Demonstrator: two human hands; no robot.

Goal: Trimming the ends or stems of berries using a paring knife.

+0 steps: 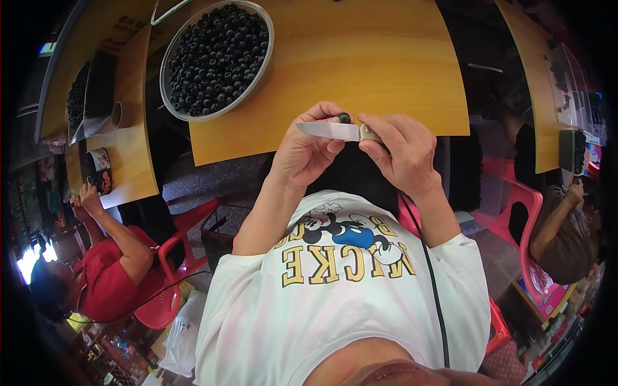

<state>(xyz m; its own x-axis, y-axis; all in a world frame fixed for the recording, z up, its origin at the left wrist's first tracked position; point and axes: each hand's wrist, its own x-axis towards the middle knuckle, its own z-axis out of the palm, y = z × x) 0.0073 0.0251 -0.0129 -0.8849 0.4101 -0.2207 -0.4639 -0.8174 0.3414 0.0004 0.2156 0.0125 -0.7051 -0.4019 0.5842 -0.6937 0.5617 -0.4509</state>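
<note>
A small dark round piece (344, 118) is pinched between the thumb and fingers of my left hand (299, 156), just past the table's near edge. My right hand (411, 153) grips a knife by its pale handle (368, 133). Its bright blade (327, 131) points left and lies across the front of my left fingers, close to the dark piece. Whether the edge touches the piece, I cannot tell. To the upper left, a clear round tub (201, 118) is heaped with similar dark pieces (219, 61), several showing a pale ring or opening.
The wooden table (360, 64) spans the top middle. At left, a person in red (119, 276) sits at another table (132, 154) with a dark container (98, 168). On the right, another person (566, 238) sits on a pink chair (524, 212). A black cable (434, 289) hangs down my shirt.
</note>
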